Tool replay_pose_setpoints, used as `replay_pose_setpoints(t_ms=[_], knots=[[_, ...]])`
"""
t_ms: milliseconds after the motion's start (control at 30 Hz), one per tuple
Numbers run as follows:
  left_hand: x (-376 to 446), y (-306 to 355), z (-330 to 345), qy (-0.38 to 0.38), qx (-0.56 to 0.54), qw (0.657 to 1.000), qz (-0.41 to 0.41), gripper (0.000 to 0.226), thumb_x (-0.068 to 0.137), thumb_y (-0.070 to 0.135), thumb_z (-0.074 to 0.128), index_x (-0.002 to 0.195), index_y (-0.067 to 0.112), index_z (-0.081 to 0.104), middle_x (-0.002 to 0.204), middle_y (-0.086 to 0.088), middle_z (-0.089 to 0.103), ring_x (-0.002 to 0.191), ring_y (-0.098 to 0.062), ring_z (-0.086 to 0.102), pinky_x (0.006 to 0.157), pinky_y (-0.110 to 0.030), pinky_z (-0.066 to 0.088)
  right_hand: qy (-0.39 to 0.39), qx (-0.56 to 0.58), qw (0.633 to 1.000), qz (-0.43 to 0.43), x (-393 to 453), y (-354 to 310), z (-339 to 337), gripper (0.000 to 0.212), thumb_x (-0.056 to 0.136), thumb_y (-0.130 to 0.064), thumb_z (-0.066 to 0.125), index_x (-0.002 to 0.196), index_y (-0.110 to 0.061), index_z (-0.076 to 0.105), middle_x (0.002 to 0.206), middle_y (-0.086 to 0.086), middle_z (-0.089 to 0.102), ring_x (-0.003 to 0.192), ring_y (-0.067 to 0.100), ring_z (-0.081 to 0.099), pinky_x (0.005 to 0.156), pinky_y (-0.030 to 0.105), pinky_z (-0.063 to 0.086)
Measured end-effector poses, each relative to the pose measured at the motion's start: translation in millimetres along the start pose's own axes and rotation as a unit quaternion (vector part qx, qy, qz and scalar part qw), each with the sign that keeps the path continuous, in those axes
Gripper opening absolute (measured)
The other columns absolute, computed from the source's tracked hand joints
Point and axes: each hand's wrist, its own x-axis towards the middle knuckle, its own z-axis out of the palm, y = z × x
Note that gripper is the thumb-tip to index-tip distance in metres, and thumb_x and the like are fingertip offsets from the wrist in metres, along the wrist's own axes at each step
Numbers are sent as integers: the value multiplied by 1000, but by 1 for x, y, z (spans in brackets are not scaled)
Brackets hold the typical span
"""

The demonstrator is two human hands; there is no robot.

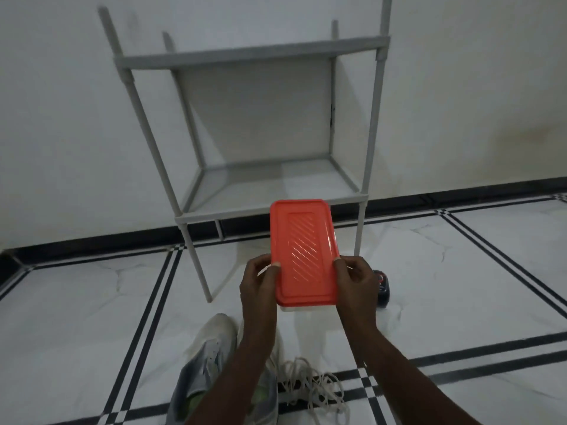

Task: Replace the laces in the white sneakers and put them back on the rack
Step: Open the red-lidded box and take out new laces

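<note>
Gripping an orange-lidded box (302, 253) — left hand (259, 286) and right hand (356, 283) pinching its sides — above sneakers (208, 363), loose laces (310, 384).

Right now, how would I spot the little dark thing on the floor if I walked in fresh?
Start at the grey shoe rack against the white wall, then drop to the floor by its front right leg. There, just past the person's right hand, lies a small black object with a red mark. It is the only dark thing on the white tiles.
</note>
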Motion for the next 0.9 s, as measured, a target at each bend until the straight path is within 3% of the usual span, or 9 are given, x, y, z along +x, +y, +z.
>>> replay_pose_setpoints(t_ms=[200, 300, 467, 600, 667, 800, 900], knots=[[26, 58, 29, -45, -44, 998, 28, 27, 100, 23, 55, 123, 32, 66, 112, 12, 73, 99, -3, 69, 75, -18, 54, 20, 23, 998, -52, 36, -56, 14, 8, 93, -25, 63, 90, -22, 69, 91, -7, 71, 89, 9, 67, 74, 24, 54], [55, 82, 45, -85, -36, 995, 22, 36, 99, 27, 53, 133, 36, 60, 120, 12, 69, 105, -7, 67, 83, -28, 54, -38, 39, 997, -47, 68, -80, 24, 14, 94, -30, 63, 98, -21, 73, 95, -5, 72, 86, 2, 67, 71, 15, 52], [113, 98, 69, -117, 15, 993, 15, 24, 100, 21, 49, 109, 37, 65, 108, 3, 71, 95, -12, 69, 75, -29, 57, -123, 26, 992, 6, 134, -98, 46, 28, 97, -38, 53, 111, -20, 71, 105, 3, 73, 101, 22, 69, 94, 48, 55], [160, 83, 85, -119, 18, 992, -29, 28, 101, 27, 51, 126, 23, 62, 115, -4, 72, 105, -22, 68, 77, -32, 54, -139, 18, 990, 18, 174, -100, 65, 14, 99, -39, 50, 102, -31, 61, 112, 3, 69, 106, 21, 65, 97, 45, 52], [180, 73, 91, -106, 4, 993, -46, 27, 103, 29, 49, 126, 22, 60, 112, -3, 72, 101, -19, 68, 73, -30, 51, -159, -3, 987, 34, 193, -94, 79, 13, 100, -36, 46, 100, -30, 57, 111, 4, 67, 103, 20, 63, 93, 40, 51], [220, 53, 102, -62, 7, 996, -58, 35, 103, 34, 46, 131, 19, 60, 115, -5, 71, 103, -22, 66, 79, -32, 48, -176, -55, 982, 49, 223, -72, 98, 35, 101, -38, 40, 121, -16, 56, 95, 3, 63, 74, 10, 54, 62, 25, 41], [243, 43, 111, -75, 24, 995, -54, 34, 104, 30, 44, 133, 18, 59, 123, -10, 69, 106, -25, 65, 79, -32, 47, -184, -68, 979, 54, 243, -57, 105, 38, 100, -41, 38, 124, -17, 54, 109, 11, 66, 83, 16, 59, 65, 28, 44]])
